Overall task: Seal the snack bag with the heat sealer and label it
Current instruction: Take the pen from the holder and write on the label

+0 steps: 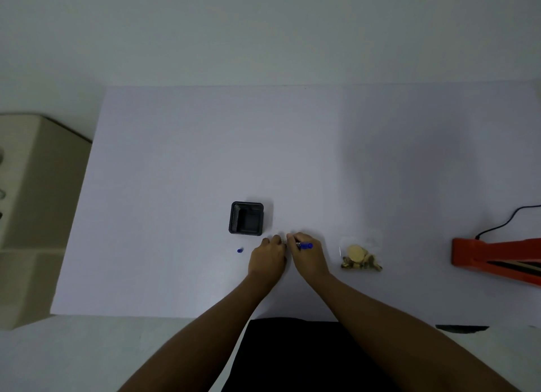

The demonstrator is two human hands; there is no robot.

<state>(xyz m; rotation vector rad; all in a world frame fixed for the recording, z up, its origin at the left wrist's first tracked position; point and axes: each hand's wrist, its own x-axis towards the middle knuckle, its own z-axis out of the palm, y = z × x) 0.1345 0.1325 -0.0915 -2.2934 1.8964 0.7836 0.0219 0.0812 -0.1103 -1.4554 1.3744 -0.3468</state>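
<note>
Hands (268,255) together at the middle of my table (175,157), pen in the right

My right hand (307,255) grips the blue pen (306,245); my left is curled, holding something I cannot tell. The snack bag (361,255) lies just right, heat sealer (494,257) far right, pen cap (240,250) left, beside a black tray (246,218)

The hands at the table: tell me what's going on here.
A person sits at a white table. The right hand holds an uncapped blue marker, and the left hand meets it fingertip to fingertip over something too small to make out, possibly a label. The blue cap lies loose near a black tray. The clear snack bag lies untouched to the right, and the orange heat sealer sits at the far right edge.
</note>
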